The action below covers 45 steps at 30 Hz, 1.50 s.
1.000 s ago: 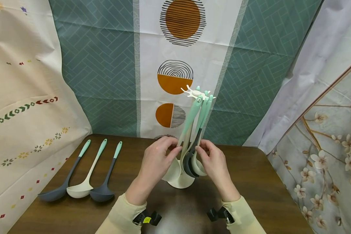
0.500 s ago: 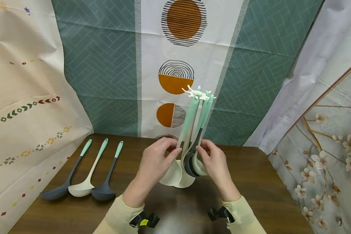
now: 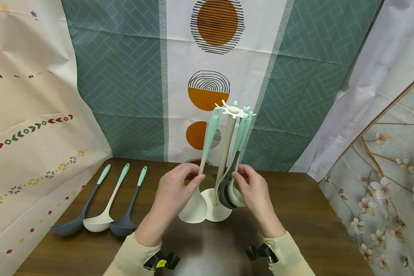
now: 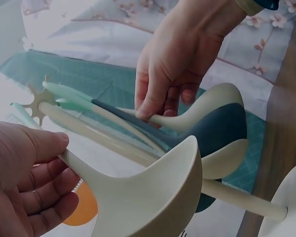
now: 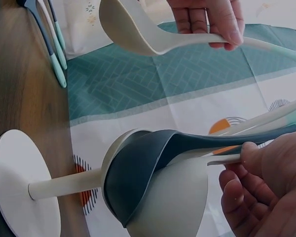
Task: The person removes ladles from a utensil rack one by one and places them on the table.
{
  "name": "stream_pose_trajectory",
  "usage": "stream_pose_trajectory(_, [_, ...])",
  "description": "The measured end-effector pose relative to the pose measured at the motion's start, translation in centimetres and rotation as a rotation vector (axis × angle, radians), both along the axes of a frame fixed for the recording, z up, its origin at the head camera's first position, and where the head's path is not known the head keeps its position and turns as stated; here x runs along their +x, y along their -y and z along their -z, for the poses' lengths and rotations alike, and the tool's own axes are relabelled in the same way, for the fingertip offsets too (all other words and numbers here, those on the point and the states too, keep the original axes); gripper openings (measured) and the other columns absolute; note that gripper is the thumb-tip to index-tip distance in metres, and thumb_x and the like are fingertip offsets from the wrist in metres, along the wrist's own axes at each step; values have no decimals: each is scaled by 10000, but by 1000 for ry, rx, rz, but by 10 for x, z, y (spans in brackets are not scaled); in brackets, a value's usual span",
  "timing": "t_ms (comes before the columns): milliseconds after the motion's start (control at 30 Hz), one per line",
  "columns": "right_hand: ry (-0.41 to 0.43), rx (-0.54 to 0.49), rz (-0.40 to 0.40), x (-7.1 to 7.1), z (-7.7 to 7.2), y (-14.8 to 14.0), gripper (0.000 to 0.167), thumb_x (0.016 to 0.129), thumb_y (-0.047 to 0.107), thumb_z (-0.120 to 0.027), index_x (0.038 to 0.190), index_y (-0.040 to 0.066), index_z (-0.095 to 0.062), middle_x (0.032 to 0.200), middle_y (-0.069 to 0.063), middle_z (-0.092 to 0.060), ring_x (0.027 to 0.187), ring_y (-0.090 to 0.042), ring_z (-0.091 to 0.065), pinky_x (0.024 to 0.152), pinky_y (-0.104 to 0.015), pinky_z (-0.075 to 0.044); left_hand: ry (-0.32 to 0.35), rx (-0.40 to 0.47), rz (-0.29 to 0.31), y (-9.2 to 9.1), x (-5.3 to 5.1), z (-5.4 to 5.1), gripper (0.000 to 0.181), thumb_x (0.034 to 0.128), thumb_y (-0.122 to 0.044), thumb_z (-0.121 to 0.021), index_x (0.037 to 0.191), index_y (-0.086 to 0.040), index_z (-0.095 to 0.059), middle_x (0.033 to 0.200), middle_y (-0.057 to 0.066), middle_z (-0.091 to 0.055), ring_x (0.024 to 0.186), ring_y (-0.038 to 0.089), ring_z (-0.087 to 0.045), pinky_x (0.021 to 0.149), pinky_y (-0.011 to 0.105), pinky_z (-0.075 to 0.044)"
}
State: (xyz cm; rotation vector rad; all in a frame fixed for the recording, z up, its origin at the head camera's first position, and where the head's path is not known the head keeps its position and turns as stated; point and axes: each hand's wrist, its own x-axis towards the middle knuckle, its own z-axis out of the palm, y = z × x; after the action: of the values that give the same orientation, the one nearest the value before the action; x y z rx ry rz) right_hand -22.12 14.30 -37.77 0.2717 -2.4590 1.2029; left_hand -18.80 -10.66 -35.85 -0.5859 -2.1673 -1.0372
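Two hands are seen at work, with one ladle pinched in each. By the left hand (image 3: 176, 188), thumb and fingers nearly closed, a cream ladle with a mint-green handle (image 3: 194, 207) is gripped by its shaft; it is held bowl down, raised off the dark brown wooden table (image 3: 296, 214), just left of one cream upright stand with a round base (image 3: 225, 149). By the right hand (image 3: 253, 189), thumb and fingertips brought together, the thin shaft of a cream hanging ladle (image 3: 239, 198) is pinched. At the stand three nested bowls are counted — this one, one dark blue-grey ladle (image 5: 138, 168) and one further cream ladle (image 4: 227, 160) — while part of another dark bowl (image 4: 205, 202) is glimpsed behind the post. At the table's left, three mint-handled ladles are laid side by side: two dark grey ladles (image 3: 124, 226) and one white-cream ladle (image 3: 98, 223).
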Motion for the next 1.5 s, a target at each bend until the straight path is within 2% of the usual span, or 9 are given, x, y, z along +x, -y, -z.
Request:
stream_pose_trajectory(233, [2, 5, 0, -1, 1, -1, 141, 1085, 197, -741, 1202, 123, -767, 1052, -29, -763, 998, -224, -688, 853, -452, -534, 42, 5, -30, 10, 1, 2, 152, 926, -113, -912, 1004, -157, -788, 901, -69, -705, 819, 104, -672, 716, 392, -592])
stream_pose_trajectory(433, [6, 9, 7, 0, 1, -2, 128, 1084, 193, -740, 1188, 122, -767, 1041, -34, -760, 982, -224, -682, 844, -449, -526, 74, -16, -72, 18, 0, 7, 146, 929, -131, -912, 1002, -168, -791, 906, -84, -712, 822, 102, -681, 733, 373, -589])
stream_pose_trajectory(667, [16, 7, 10, 1, 1, -2, 120, 1083, 193, -742, 1176, 123, -771, 1037, -36, -760, 976, -224, -679, 845, -446, -522, 172, -16, -102, 31, -2, 14, 113, 955, -159, -890, 1020, -173, -799, 913, -82, -722, 825, 133, -671, 738, 395, -567])
stream_pose_trajectory(933, [17, 8, 12, 1, 0, -2, 123, 1083, 197, -743, 1179, 126, -768, 1045, -41, -757, 991, -229, -680, 853, -453, -523, 269, -50, -148, 50, -11, 23, 83, 993, -185, -855, 1025, -147, -789, 900, -33, -728, 781, 165, -618, 705, 395, -521])
stream_pose_trajectory(1200, [21, 2, 10, 1, -1, -1, 123, 1086, 206, -740, 1179, 130, -767, 1042, -39, -756, 986, -226, -676, 858, -456, -518, 390, -60, -164, 68, -21, 35, 76, 1021, -199, -816, 1055, -134, -795, 878, -45, -731, 767, 172, -609, 693, 385, -505])
stream_pose_trajectory(1500, [23, -8, 6, 1, -2, 0, 121, 1087, 205, -737, 1179, 133, -768, 1048, -36, -757, 996, -226, -675, 871, -462, -516, 469, -115, -214, 84, -34, 50, 109, 1033, -207, -790, 1033, -98, -778, 854, -20, -729, 725, 178, -602, 679, 393, -485])
